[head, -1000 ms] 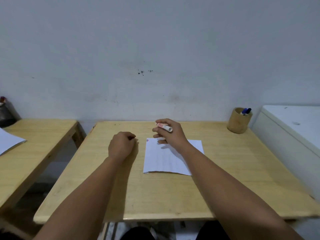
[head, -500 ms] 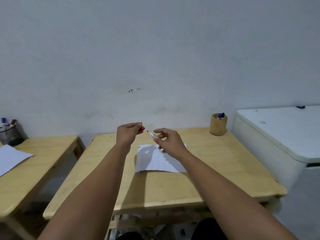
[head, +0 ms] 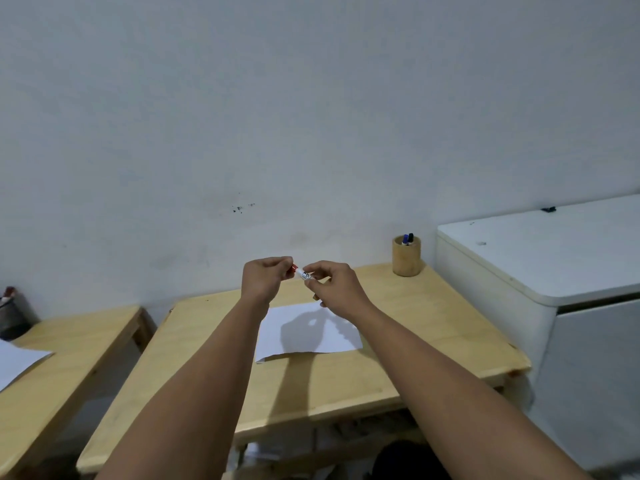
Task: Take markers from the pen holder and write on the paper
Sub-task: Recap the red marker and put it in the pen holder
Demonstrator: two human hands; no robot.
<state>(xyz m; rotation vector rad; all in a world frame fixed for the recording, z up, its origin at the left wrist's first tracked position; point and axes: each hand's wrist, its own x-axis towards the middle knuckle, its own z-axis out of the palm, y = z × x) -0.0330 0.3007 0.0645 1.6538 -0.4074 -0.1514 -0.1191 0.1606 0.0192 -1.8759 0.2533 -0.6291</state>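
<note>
Both my hands are raised above the wooden table (head: 398, 362). My right hand (head: 334, 284) pinches the white barrel of a red marker (head: 303, 274). My left hand (head: 265, 277) is closed on the marker's red cap (head: 294, 269), which meets the barrel's end. Below the hands lies a white sheet of paper (head: 308, 332), partly in their shadow. At the table's far right corner stands a round wooden pen holder (head: 406, 256) with two dark blue markers (head: 407, 239) sticking out.
A white chest-like appliance (head: 540, 258) stands right of the table. A second wooden table (head: 62, 362) on the left carries a dark cup (head: 12, 315) with pens and a sheet of paper (head: 15, 362). A plain wall is behind.
Both hands have lifted off the table. The left hand held the red cap apart from the marker half a second ago; cap and barrel now meet. The view has tilted upward.
</note>
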